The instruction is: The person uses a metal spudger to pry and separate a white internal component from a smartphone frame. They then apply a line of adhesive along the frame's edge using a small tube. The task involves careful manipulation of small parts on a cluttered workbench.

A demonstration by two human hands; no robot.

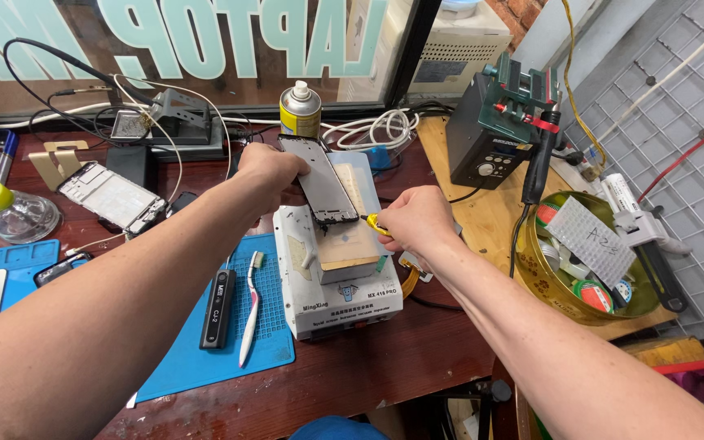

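Phone frame [320, 180]: on the white heating machine [336, 285], long axis running away from the person.
Left hand [269, 169]: nearer, gripping its far left edge.
Right hand [414, 218]: clenched on a yellow-handled tool [377, 226] at its near corner.
Spray can [300, 110]: behind, yellow label.
Window sign [205, 33]: pale green letters.

Pale teal window sign [205, 37] at back; yellow-labelled spray can [300, 110] below.
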